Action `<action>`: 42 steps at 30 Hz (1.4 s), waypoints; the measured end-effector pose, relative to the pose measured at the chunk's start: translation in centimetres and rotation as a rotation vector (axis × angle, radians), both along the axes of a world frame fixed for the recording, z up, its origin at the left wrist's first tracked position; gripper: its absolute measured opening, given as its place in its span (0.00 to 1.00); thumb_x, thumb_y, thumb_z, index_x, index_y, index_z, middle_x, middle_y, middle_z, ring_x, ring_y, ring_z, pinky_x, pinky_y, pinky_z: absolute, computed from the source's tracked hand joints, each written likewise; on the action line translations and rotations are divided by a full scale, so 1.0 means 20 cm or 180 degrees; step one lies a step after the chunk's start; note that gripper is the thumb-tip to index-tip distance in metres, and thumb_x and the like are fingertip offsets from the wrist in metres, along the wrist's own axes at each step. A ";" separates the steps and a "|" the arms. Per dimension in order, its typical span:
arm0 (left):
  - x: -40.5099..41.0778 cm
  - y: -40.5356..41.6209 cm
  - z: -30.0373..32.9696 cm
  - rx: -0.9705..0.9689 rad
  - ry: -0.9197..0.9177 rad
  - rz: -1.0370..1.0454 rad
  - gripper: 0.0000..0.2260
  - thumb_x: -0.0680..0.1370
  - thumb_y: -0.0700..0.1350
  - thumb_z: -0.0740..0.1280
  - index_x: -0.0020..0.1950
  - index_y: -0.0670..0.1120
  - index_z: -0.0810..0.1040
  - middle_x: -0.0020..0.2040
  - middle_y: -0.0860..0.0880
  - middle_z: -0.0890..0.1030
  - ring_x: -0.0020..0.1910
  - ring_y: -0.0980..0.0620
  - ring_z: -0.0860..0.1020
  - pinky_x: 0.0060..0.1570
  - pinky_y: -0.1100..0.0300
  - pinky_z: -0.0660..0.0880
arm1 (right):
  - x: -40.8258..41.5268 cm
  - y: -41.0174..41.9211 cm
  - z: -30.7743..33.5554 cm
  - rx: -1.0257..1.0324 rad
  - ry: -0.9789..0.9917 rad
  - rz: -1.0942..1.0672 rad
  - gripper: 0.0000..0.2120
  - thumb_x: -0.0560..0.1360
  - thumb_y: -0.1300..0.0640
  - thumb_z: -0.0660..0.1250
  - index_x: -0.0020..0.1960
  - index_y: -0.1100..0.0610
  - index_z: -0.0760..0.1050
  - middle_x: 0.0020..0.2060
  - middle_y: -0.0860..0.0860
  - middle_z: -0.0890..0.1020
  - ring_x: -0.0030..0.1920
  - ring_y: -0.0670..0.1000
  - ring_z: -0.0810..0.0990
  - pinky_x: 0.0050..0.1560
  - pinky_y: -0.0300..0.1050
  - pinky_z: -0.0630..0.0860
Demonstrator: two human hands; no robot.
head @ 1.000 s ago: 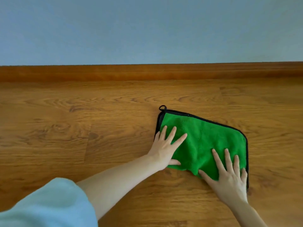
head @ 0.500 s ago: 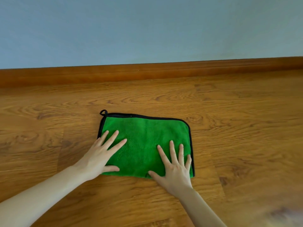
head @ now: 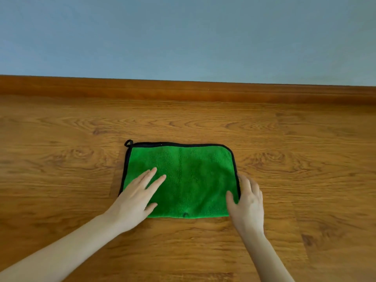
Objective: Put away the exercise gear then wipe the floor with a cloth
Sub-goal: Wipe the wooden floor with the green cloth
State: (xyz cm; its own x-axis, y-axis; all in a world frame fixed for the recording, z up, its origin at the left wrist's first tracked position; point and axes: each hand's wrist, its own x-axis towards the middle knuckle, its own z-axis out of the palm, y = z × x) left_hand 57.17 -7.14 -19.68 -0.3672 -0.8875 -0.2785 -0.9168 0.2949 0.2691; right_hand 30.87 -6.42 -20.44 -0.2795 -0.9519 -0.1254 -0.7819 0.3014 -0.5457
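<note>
Green cloth (head: pixel 189 180) lies long-side 9-to-3; left hand (head: pixel 135 197) flat, spread on it, right hand (head: pixel 247 202) pinching its 3 o'clock edge.

We're looking at a wood-grain plank floor (head: pixel 61 200) meeting a matching wooden skirting board (head: pixel 183 90) along its far edge. One item lies directly on it: a green cloth (head: pixel 189 180) with black edging, spread flat, roughly mid-floor, nearer the far edge. A small black loop (head: pixel 128 142) sits at the cloth's far-left corner, on the planks.
</note>
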 end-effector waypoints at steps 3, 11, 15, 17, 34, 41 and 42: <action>-0.11 0.01 0.02 -0.0020 0.0296 0.0098 0.30 0.80 0.49 0.59 0.76 0.53 0.45 0.77 0.51 0.46 0.76 0.52 0.49 0.67 0.64 0.43 | -0.02 0.01 0.03 0.0604 0.0051 -0.0290 0.27 0.75 0.54 0.65 0.72 0.54 0.61 0.62 0.56 0.71 0.58 0.57 0.74 0.43 0.47 0.74; -0.28 -0.01 0.01 0.0143 0.0668 0.0242 0.29 0.79 0.47 0.60 0.76 0.51 0.50 0.76 0.53 0.55 0.74 0.55 0.54 0.70 0.64 0.51 | 0.01 -0.04 0.07 0.0984 -0.1191 -0.0786 0.17 0.73 0.58 0.69 0.60 0.61 0.75 0.50 0.55 0.82 0.45 0.53 0.78 0.40 0.42 0.74; -0.20 -0.08 0.06 0.0203 0.1022 0.0773 0.28 0.78 0.46 0.62 0.76 0.49 0.55 0.74 0.52 0.60 0.72 0.55 0.61 0.70 0.61 0.57 | 0.11 -0.15 0.20 0.0690 -0.1634 -0.0472 0.05 0.71 0.61 0.67 0.46 0.59 0.78 0.44 0.55 0.82 0.48 0.58 0.78 0.47 0.51 0.77; -0.13 -0.13 0.10 0.0260 0.1113 0.1159 0.28 0.78 0.44 0.64 0.75 0.49 0.56 0.73 0.51 0.63 0.69 0.53 0.66 0.70 0.56 0.62 | 0.23 -0.18 0.25 0.0522 -0.1701 -0.0140 0.05 0.69 0.60 0.66 0.44 0.54 0.76 0.46 0.56 0.81 0.48 0.58 0.78 0.47 0.49 0.76; 0.30 -0.07 0.05 0.0977 0.2491 0.4132 0.16 0.80 0.42 0.59 0.69 0.46 0.67 0.62 0.43 0.75 0.54 0.47 0.75 0.55 0.55 0.71 | 0.52 0.01 0.08 -0.0604 -0.0284 0.1548 0.14 0.65 0.63 0.67 0.50 0.56 0.81 0.47 0.54 0.81 0.46 0.57 0.80 0.46 0.52 0.79; 0.13 -0.13 0.09 0.0389 0.1529 0.2134 0.12 0.78 0.45 0.63 0.62 0.49 0.73 0.55 0.54 0.77 0.56 0.55 0.75 0.53 0.64 0.69 | 0.43 -0.12 0.08 -0.0352 -0.0522 0.1135 0.13 0.73 0.64 0.66 0.57 0.59 0.78 0.51 0.54 0.81 0.52 0.55 0.78 0.52 0.47 0.74; 0.08 -0.15 0.09 0.0483 0.1488 0.2052 0.15 0.78 0.47 0.64 0.64 0.49 0.72 0.57 0.54 0.76 0.58 0.54 0.74 0.55 0.63 0.69 | 0.45 -0.11 0.07 -0.0321 -0.0577 0.1142 0.14 0.73 0.64 0.65 0.57 0.59 0.78 0.51 0.54 0.81 0.53 0.55 0.78 0.53 0.48 0.75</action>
